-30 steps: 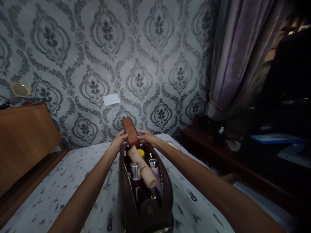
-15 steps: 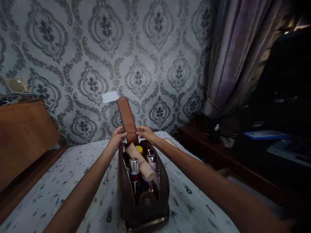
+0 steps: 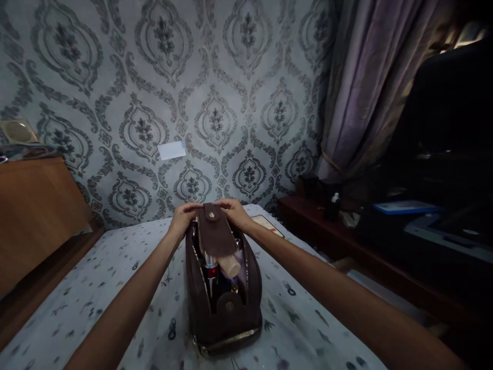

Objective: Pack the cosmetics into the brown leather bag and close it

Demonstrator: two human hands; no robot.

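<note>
- Bag, dark brown and boxy, leather-look [image 3: 225, 326], mid-bed on white sheet with small dark print [image 3: 134, 288], top open between gold-toothed zip edges
- Wide dark brown strap [image 3: 216, 236] over far part of opening, small tab with gold snap at far end, near end blurred
- Left hand [image 3: 184, 218] at far left edge of strap, fingers bent inward and close together, tips partly hidden, can't tell pinch from plain contact
- Right hand [image 3: 235, 211] opposite, at far right edge, fingers close together and reaching inward, same doubt about pinch
- Inside bag: beige cylindrical tube [image 3: 230, 266], partly under strap, beside upright silver-and-red container [image 3: 211, 272]
- Rounded dark brown front tab with snap [image 3: 230, 304] at near end of opening
- Beyond right forearm, flat dark-edged device with lit screen [image 3: 268, 225], on sheet
- Behind: grey damask wallpaper [image 3: 215, 118], white rectangular card [image 3: 171, 150] against wall
</note>
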